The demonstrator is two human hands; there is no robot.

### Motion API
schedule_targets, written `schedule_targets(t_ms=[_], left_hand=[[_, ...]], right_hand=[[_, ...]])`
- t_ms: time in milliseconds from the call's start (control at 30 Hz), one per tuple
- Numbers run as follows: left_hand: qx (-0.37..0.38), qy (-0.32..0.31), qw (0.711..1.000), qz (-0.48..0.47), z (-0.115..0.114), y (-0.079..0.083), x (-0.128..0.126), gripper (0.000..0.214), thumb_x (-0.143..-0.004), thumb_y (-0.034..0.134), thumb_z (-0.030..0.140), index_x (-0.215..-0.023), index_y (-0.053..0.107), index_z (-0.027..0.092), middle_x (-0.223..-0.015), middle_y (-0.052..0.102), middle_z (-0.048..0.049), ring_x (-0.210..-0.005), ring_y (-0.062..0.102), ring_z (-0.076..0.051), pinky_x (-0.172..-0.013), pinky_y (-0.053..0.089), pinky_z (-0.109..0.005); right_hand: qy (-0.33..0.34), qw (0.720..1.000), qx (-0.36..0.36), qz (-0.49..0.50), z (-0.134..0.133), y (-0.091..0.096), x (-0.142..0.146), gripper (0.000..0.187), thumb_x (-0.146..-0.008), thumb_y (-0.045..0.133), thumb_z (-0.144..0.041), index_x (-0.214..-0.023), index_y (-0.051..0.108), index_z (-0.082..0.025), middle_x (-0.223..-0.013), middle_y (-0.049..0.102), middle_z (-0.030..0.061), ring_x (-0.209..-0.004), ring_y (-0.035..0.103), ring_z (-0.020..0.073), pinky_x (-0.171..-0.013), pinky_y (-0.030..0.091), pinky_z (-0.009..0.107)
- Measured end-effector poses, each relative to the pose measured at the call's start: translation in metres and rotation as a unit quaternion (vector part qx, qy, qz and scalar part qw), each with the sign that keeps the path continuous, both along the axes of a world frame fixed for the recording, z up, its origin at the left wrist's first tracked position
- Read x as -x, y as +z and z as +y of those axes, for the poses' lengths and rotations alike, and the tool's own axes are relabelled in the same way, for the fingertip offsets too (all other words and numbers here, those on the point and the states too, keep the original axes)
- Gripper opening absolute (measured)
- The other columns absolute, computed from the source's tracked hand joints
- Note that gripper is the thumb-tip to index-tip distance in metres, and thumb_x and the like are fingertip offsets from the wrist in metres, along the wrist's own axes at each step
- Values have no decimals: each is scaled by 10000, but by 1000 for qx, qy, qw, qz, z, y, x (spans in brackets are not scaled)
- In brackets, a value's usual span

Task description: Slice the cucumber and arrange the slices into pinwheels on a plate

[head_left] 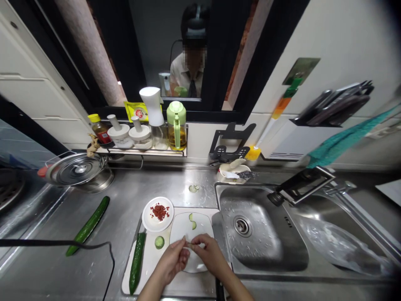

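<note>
My left hand [174,260] and my right hand [210,254] meet fingertip to fingertip above a white square plate [203,223]. Both are closed in a pinch; whatever sits between the fingertips is too small to make out. Two thin cucumber slices [192,222] lie on the plate beyond my fingers. The plate rests on a pale cutting board [156,271], beside a short cucumber piece [159,242] and a long cucumber [137,264]. A kitchen knife [220,230] lies along the board's right side, partly under my right wrist.
A round white dish [147,223] holds small red dried berries [160,212]. Another cucumber [89,225] lies left, near a black cable [78,243]. To the right is a wet sink [260,246]. Oil and seasoning containers line a shelf [150,153] behind.
</note>
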State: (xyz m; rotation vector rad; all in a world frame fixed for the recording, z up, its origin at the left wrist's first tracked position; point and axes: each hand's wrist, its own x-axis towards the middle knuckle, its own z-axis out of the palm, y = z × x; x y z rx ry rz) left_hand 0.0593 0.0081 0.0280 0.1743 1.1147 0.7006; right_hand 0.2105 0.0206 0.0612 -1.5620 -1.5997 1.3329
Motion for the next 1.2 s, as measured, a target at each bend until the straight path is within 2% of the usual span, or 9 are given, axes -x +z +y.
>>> schedule_targets(t_ms=[167, 400, 533, 600, 667, 767, 900, 1100, 1200], left_hand=[[67, -10, 994, -82, 1, 2, -4, 360, -651, 762, 401, -822, 569, 150, -549, 573, 42, -414, 481, -27, -409, 271, -118], [26, -30, 996, -78, 11, 2, 5, 369, -521, 834, 185, -841, 662, 119, -573, 588, 34, -432, 473, -10, -424, 288, -121], [-13, -24, 1000, 9, 22, -4, 5, 398, -474, 837, 228, -819, 674, 114, -556, 586, 31, -426, 441, -11, -425, 260, -137], [-57, -33, 994, 82, 29, -9, 3, 365, -512, 798, 285, -811, 670, 118, -525, 560, 43, -405, 404, -16, -410, 216, -153], [-106, -52, 978, 173, 36, -13, 1, 304, -581, 725, 318, -806, 661, 124, -496, 534, 54, -390, 384, -29, -408, 203, -168], [-149, -66, 950, 268, 47, -17, -3, 215, -636, 646, 283, -794, 648, 137, -486, 525, 61, -420, 421, -52, -452, 283, -180], [-166, -61, 925, 337, 56, -22, -8, 169, -647, 621, 232, -800, 646, 165, -490, 536, 65, -478, 479, -84, -535, 354, -198], [-180, -66, 878, 438, 59, -26, -15, 163, -689, 583, 225, -830, 653, 179, -506, 544, 59, -498, 500, -109, -553, 358, -209], [-181, -67, 869, 457, 61, -28, -16, 165, -703, 573, 230, -835, 654, 175, -505, 543, 56, -500, 508, -113, -547, 356, -206]], right_hand=[[48, 999, -12, -2, 0, 14, -6, 71, -722, 639, -269, -720, 697, -228, -778, 673, 7, -816, 580, 173, -763, 400, 285], [68, 997, -27, -15, 14, 14, -19, 126, -733, 606, -243, -750, 729, -229, -753, 689, 25, -806, 593, 188, -773, 416, 306], [86, 995, -23, -43, 30, 2, -23, 173, -740, 572, -234, -791, 737, -222, -784, 712, 27, -792, 624, 187, -747, 440, 292], [83, 995, -17, -60, 40, -5, -24, 194, -736, 552, -210, -806, 733, -210, -810, 720, 28, -784, 636, 183, -719, 451, 276], [74, 994, -16, -81, 50, -13, -23, 199, -730, 538, -190, -795, 726, -202, -797, 719, 26, -755, 637, 174, -693, 449, 263], [56, 989, -25, -134, 64, -24, -22, 156, -714, 553, -186, -740, 706, -200, -749, 706, 20, -720, 616, 167, -692, 422, 264], [38, 977, -39, -208, 78, -31, -18, 129, -717, 553, -191, -723, 681, -208, -732, 683, 19, -802, 583, 186, -671, 369, 266], [55, 961, -38, -269, 85, -30, -11, 132, -759, 536, -221, -770, 667, -224, -752, 664, 4, -918, 530, 198, -711, 330, 273], [63, 955, -31, -287, 87, -29, -9, 144, -778, 522, -228, -793, 664, -229, -779, 665, 5, -938, 516, 203, -719, 317, 283]])
